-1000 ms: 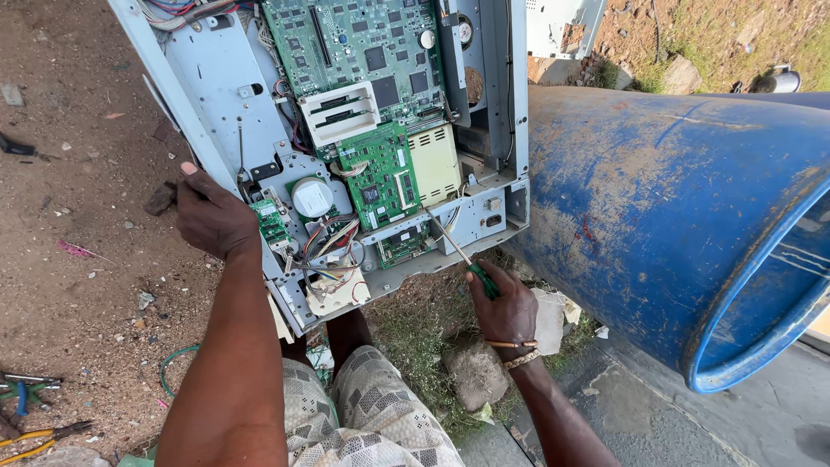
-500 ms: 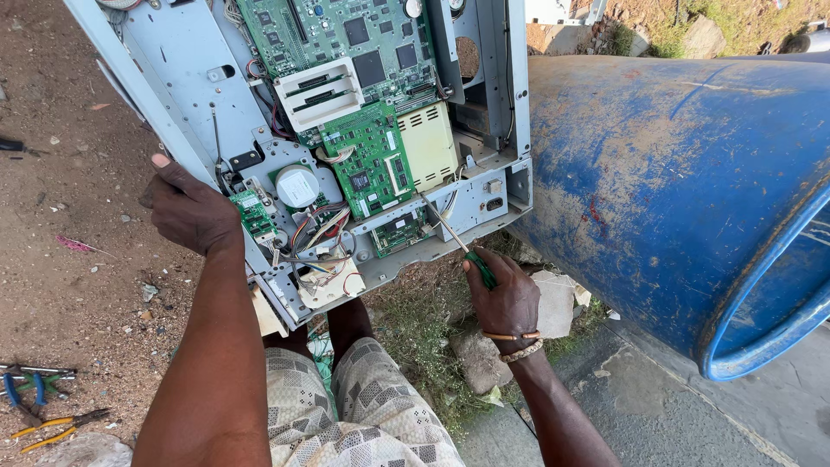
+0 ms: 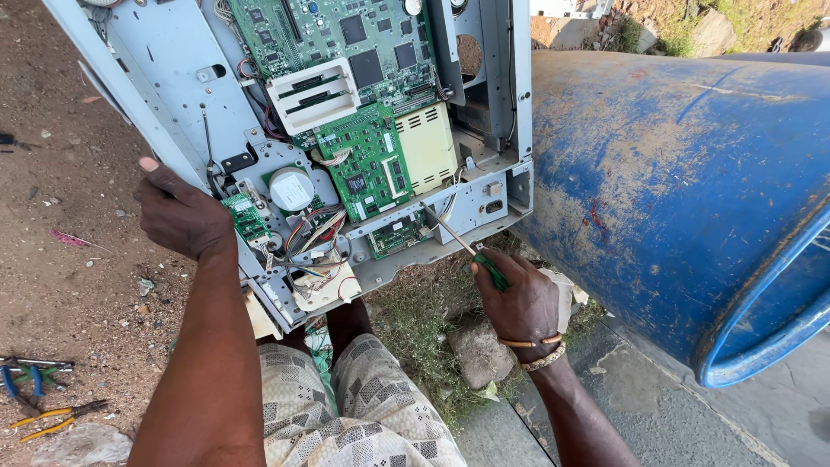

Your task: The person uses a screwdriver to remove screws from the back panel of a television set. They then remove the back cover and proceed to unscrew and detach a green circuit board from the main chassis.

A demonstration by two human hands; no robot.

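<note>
Grey metal chassis: open, tilted against the person's knees, beside a blue drum.
Left hand: clamped on the chassis edge, steadying it.
Right hand: closed around a green-handled screwdriver, tip at the lower frame near the small board.
Done: cover is off; insides exposed.
Left: green circuit boards, wires and beige box all appear still mounted.
Ground: pliers lie apart, unused.

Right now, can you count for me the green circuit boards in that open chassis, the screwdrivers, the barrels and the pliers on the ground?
Green circuit boards: 4 (large, middle, small left, small lower)
Screwdriver, in right hand: 1
Blue barrel: 1
Pliers: 2 (blue, yellow)
Total: 8
</note>
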